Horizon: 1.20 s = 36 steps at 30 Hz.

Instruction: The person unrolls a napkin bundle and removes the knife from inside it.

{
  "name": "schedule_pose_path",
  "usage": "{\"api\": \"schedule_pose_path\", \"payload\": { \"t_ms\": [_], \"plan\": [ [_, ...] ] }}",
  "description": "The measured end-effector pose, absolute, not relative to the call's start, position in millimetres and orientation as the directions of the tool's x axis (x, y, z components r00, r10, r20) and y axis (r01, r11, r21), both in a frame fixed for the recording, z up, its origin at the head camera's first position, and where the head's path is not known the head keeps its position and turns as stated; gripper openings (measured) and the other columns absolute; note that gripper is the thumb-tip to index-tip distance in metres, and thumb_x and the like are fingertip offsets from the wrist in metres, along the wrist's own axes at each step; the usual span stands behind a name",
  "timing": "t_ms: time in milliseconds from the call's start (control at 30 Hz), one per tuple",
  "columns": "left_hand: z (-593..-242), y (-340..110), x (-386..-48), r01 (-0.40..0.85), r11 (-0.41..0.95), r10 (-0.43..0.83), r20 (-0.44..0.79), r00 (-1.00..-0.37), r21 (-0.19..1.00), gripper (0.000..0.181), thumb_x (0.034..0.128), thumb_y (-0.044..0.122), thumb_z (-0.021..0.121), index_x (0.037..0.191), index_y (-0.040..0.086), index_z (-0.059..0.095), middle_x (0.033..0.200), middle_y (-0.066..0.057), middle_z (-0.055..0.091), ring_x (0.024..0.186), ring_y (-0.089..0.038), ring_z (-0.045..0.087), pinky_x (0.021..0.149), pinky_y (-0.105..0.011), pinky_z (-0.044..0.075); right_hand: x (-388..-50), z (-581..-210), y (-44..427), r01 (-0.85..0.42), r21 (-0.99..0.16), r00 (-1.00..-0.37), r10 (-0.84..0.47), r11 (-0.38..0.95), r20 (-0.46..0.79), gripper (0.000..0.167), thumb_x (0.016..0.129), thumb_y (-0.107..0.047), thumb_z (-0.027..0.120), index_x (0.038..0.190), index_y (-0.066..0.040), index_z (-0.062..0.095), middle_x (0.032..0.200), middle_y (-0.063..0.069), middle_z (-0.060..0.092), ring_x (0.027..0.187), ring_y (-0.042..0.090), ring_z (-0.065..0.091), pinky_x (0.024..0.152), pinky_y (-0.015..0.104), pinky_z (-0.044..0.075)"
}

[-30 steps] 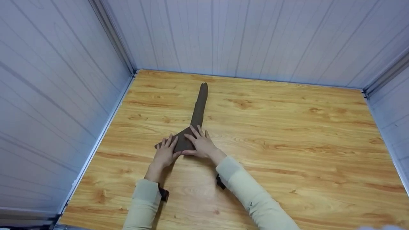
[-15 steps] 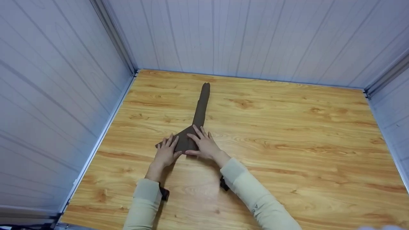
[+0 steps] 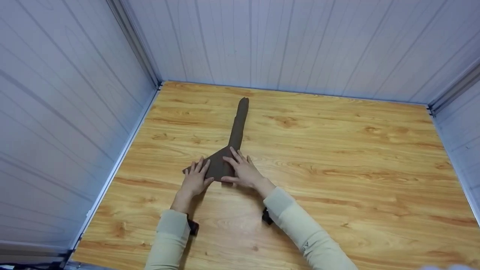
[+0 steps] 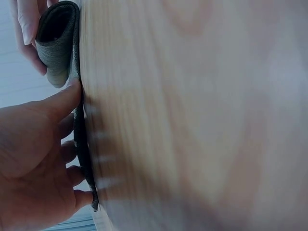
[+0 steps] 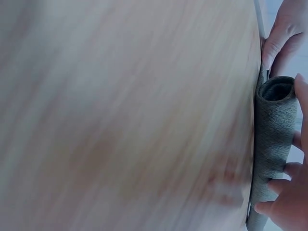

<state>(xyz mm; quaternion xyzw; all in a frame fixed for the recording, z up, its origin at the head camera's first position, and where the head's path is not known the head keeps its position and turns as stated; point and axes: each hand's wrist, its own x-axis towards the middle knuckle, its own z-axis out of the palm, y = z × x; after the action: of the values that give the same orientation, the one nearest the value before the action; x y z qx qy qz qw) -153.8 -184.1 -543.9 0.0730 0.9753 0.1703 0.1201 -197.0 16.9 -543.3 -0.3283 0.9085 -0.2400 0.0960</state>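
A dark brown-grey cloth [image 3: 216, 164] lies on the table with its left corner flat and its right side wound into a long roll [image 3: 237, 125] that points toward the back wall. With fingers spread, my left hand [image 3: 193, 182] presses down the flat corner. My right hand [image 3: 245, 173] rests on the near part of the roll, fingers extended over it. In the left wrist view the hollow end of the roll [image 4: 58, 45] shows beyond the left thumb. The right wrist view shows the roll [image 5: 272, 144] under the right fingers.
The wood-grain table [image 3: 337, 168] extends far to the right of the cloth. Pale panel walls [image 3: 292, 45] close off the back and both sides. A metal rail [image 3: 108, 180] runs along the left table edge.
My right hand and the roll have shifted slightly to the right. More flat cloth shows between the two hands, and the thumbs are farther apart. The left hand has stayed in place.
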Motion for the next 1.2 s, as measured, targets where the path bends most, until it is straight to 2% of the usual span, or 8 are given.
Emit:
{"api": "schedule_pose_path", "payload": {
  "t_ms": [367,1200],
  "plan": [
    [-541,-184,-154,0.093,0.929,0.183,-0.225,-0.957,0.358,0.063,0.0901,0.035,0.049,0.142,0.008,0.023,0.146,-0.018,0.010,0.128,-0.045,0.009,0.096,-0.061,0.013,-195,-538,26,-0.547,-0.509,-0.769,-0.639,0.664,-0.008,0.071,0.082,-0.052,0.053,0.139,-0.018,0.031,0.147,0.011,0.006,0.132,0.032,0.012,0.100,0.055,0.017],
    [-544,-185,-154,0.108,0.923,0.196,-0.212,-0.957,0.369,0.064,0.0904,0.034,0.049,0.142,0.007,0.022,0.146,-0.019,0.009,0.129,-0.045,0.007,0.097,-0.061,0.012,-188,-533,47,-0.523,-0.510,-0.783,-0.622,0.683,-0.030,0.073,0.082,-0.054,0.050,0.140,-0.018,0.027,0.146,0.013,0.013,0.132,0.032,0.012,0.100,0.057,0.012]
  ]
}}
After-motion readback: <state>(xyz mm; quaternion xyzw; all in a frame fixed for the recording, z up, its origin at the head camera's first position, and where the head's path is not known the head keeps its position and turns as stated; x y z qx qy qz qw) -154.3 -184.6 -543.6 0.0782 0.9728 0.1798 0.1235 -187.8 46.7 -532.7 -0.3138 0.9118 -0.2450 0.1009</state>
